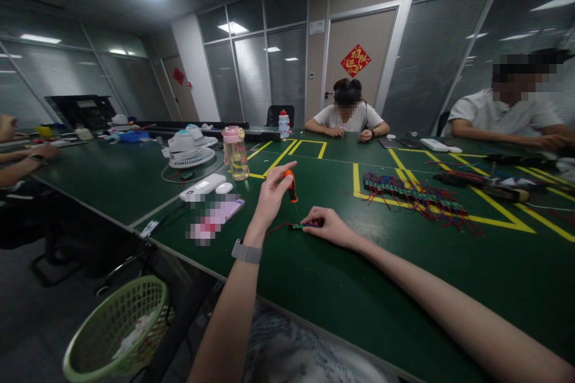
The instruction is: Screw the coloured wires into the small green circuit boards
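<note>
The left hand [272, 191] holds a screwdriver [293, 191] tip-down at a circuit board [297, 227], gripped by the right hand [331, 227] at the worktop [341, 281].

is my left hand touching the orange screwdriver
Touching: the head view shows the left hand with thumb and fingers around the top of the upright orange screwdriver.

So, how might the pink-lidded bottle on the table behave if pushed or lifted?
The bottle could well tip if pushed near the top, since it stands upright, taller than wide. Its clear sides look smooth, so it may be slippery. It seems to hold some liquid, so it might slosh.
</note>
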Demonstrator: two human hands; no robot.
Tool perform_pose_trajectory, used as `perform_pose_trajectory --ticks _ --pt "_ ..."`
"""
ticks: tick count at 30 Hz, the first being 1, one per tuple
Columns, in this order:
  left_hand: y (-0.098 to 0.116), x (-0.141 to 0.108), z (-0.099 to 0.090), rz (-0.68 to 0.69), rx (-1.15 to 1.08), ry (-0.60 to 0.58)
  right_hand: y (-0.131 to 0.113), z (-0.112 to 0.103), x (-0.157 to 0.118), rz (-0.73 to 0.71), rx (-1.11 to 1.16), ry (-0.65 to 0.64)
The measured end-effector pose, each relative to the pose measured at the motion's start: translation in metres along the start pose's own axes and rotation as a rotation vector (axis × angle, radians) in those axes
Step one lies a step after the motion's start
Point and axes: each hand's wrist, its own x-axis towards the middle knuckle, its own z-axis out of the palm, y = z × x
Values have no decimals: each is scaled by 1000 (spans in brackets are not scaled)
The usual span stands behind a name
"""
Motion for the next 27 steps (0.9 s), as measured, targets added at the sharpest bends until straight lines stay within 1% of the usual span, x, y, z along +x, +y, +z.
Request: perform_pose_trajectory --ticks 3,5,6,9,11,13,15,17,19,23,25,27 --pt "2 -1 3 -80 -196 -117 -1 -1 0 33 18 -7" --pt "2 -2 3 -115 -267 -153 -1 -2 1 41 27 -11" --pt "2 -2 2 -116 -263 -145 0 -2 1 41 32 -11" --pt "-1 -1 -1 -61 -153 -49 1 -2 1 42 55 -11" --pt "-1 0 -2 -34 -108 -7 3 -2 0 50 72 -10" --pt "1 0 -1 -55 -158 -26 3 -2 0 58 82 -8" --pt "3 0 0 -104 -250 -77 3 -1 0 59 81 -3" --pt "4 -1 0 -130 -288 -108 3 -1 0 56 74 2" --pt "3 -1 0 -115 -241 -87 3 -1 0 56 72 2" --pt "0 -1 -1 -17 -84 0 4 -1 0 73 96 -6" --pt "2 0 0 -26 -128 -16 4 -1 0 80 107 -3" --pt "5 -1 1 -85 -242 -69 4 -1 0 78 110 -1"
